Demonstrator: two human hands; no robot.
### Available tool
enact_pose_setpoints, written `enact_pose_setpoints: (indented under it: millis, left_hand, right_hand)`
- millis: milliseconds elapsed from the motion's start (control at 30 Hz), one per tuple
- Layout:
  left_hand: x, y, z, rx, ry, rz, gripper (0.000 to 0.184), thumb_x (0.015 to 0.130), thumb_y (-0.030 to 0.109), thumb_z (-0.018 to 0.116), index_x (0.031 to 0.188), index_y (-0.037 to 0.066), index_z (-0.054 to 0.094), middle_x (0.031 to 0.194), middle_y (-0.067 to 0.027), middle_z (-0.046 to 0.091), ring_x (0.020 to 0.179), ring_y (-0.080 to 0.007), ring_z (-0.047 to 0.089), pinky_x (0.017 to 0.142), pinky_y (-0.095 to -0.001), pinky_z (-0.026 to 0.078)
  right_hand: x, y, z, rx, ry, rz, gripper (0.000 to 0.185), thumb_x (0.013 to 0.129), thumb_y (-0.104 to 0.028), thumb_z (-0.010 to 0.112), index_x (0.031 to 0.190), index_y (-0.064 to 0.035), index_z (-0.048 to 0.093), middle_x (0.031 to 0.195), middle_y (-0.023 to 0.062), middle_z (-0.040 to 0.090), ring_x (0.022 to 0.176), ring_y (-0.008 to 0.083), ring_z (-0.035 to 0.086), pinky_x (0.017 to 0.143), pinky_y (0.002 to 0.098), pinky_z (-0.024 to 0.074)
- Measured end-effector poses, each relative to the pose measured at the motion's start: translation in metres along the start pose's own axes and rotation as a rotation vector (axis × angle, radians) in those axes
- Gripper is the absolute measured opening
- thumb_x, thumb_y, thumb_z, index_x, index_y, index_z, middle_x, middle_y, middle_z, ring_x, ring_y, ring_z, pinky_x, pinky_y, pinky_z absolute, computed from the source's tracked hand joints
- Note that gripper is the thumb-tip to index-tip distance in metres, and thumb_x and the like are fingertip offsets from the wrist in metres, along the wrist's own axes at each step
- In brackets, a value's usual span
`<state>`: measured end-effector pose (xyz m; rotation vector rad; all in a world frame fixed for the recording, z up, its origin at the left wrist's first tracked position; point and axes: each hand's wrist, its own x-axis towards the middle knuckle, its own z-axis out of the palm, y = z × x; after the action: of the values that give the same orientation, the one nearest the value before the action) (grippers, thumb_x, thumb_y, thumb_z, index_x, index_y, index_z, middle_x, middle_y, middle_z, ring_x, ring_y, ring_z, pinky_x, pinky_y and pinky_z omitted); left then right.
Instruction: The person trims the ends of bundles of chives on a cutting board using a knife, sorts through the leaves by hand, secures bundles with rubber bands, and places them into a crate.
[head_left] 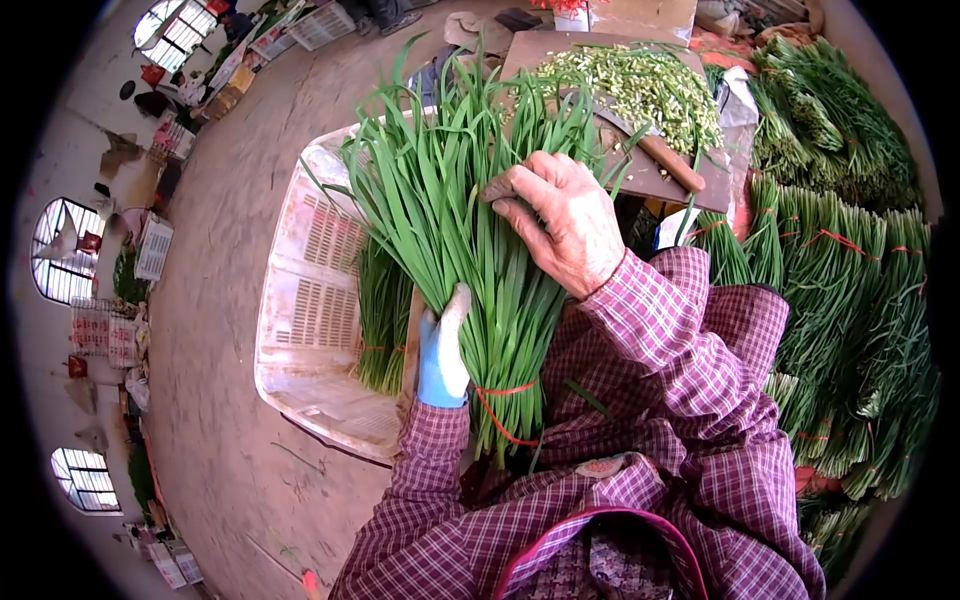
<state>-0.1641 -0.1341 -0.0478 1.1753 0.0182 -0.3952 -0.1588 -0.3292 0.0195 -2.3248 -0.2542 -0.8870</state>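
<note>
A thick bunch of green garlic chives [500,290] stands tilted in front of me, a red band [505,390] around its lower stems. My left hand [445,345], in a blue and white glove, is closed around the bunch's left side, its fingers mostly hidden behind the leaves. Bare and bent, my right hand [560,220] touches the upper leaves from the right. Its thumb and index finger are pinched together; whatever lies between the tips is too small to make out.
Left of the bunch is a white plastic crate [325,270] with banded chives [380,315] inside. A board [690,190] ahead carries chopped stems [640,90] and a wooden-handled curved knife [665,155]. Several chive bundles [830,290] are piled on the right.
</note>
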Motion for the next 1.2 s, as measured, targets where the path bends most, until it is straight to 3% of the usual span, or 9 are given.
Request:
enact_pose_setpoints:
  millis: [167,300,433,533,767,867,1000,1133,1200]
  left_hand:
    - [-0.001,-0.002,-0.004,0.031,0.000,0.003,0.046,0.095,0.028,0.060,0.131,0.000,0.051,0.120,-0.0082,0.060,0.103,-0.0169,0.061,0.087,-0.0313,0.051]
    - [-0.004,0.001,-0.001,0.061,-0.015,-0.011,0.048,0.096,0.030,0.057,0.134,0.002,0.048,0.124,-0.0084,0.058,0.107,-0.0175,0.059,0.092,-0.0321,0.049]
    - [-0.005,0.001,-0.002,0.065,-0.018,-0.005,0.049,0.096,0.030,0.057,0.134,0.002,0.048,0.124,-0.0083,0.058,0.107,-0.0172,0.059,0.092,-0.0322,0.049]
    - [-0.002,-0.003,-0.006,0.045,-0.025,-0.007,0.049,0.096,0.031,0.057,0.134,0.002,0.048,0.123,-0.0082,0.059,0.106,-0.0169,0.060,0.090,-0.0318,0.050]
    - [0.003,-0.012,-0.016,-0.054,-0.025,0.007,0.047,0.095,0.030,0.060,0.131,0.001,0.051,0.118,-0.0080,0.060,0.099,-0.0168,0.063,0.084,-0.0312,0.053]
    - [0.002,-0.010,-0.013,-0.069,0.008,0.011,0.048,0.093,0.029,0.063,0.128,0.000,0.052,0.117,-0.0088,0.060,0.097,-0.0173,0.063,0.081,-0.0309,0.055]
    - [-0.004,-0.003,0.002,-0.051,0.062,-0.024,0.052,0.091,0.029,0.066,0.130,0.000,0.050,0.118,-0.0092,0.059,0.099,-0.0167,0.062,0.081,-0.0305,0.054]
    - [-0.007,-0.006,0.002,-0.067,0.087,-0.012,0.053,0.091,0.031,0.065,0.131,0.000,0.050,0.119,-0.0089,0.058,0.100,-0.0160,0.060,0.084,-0.0305,0.052]
    - [-0.006,-0.006,-0.002,-0.056,0.091,-0.004,0.052,0.091,0.031,0.064,0.131,0.000,0.050,0.119,-0.0091,0.058,0.101,-0.0162,0.060,0.084,-0.0308,0.052]
  right_hand:
    - [0.019,0.008,0.006,-0.249,-0.069,-0.269,0.019,0.076,-0.014,0.068,0.094,-0.0177,0.064,0.113,0.0014,0.057,0.107,0.0255,0.053,0.099,0.0456,0.0390]
    - [0.026,0.015,0.008,-0.308,-0.135,-0.348,0.017,0.074,-0.017,0.069,0.090,-0.0157,0.063,0.119,0.0010,0.056,0.112,0.0242,0.051,0.102,0.0490,0.0375]
    - [0.028,0.018,0.011,-0.303,-0.152,-0.381,0.017,0.075,-0.018,0.069,0.090,-0.0141,0.062,0.118,0.0006,0.057,0.112,0.0239,0.051,0.102,0.0489,0.0376]
    - [0.023,0.022,0.018,-0.310,-0.102,-0.404,0.014,0.079,-0.018,0.063,0.090,-0.0097,0.063,0.101,0.0038,0.057,0.104,0.0225,0.052,0.101,0.0494,0.0383]
    - [0.024,0.035,0.003,-0.251,0.058,0.030,0.018,0.088,-0.021,0.060,0.092,-0.0056,0.052,0.084,0.0097,0.057,0.087,0.0303,0.059,0.090,0.0502,0.0404]
    - [0.028,0.029,-0.008,-0.464,0.111,-0.103,0.021,0.084,-0.029,0.066,0.087,-0.0099,0.058,0.083,0.0064,0.057,0.085,0.0276,0.058,0.092,0.0509,0.0396]
    - [0.025,-0.015,0.009,-0.277,0.062,-0.263,0.028,0.073,-0.026,0.074,0.091,-0.0127,0.057,0.086,0.0027,0.053,0.092,0.0241,0.054,0.098,0.0496,0.0386]
    - [0.006,-0.015,0.034,-0.235,-0.147,-0.119,0.047,0.064,-0.019,0.078,0.103,-0.0102,0.053,0.096,0.0068,0.053,0.100,0.0275,0.053,0.103,0.0519,0.0347]
    - [0.001,-0.006,0.033,-0.198,-0.075,-0.042,0.049,0.062,-0.017,0.077,0.103,-0.0089,0.052,0.096,0.0079,0.052,0.100,0.0291,0.052,0.101,0.0508,0.0352]
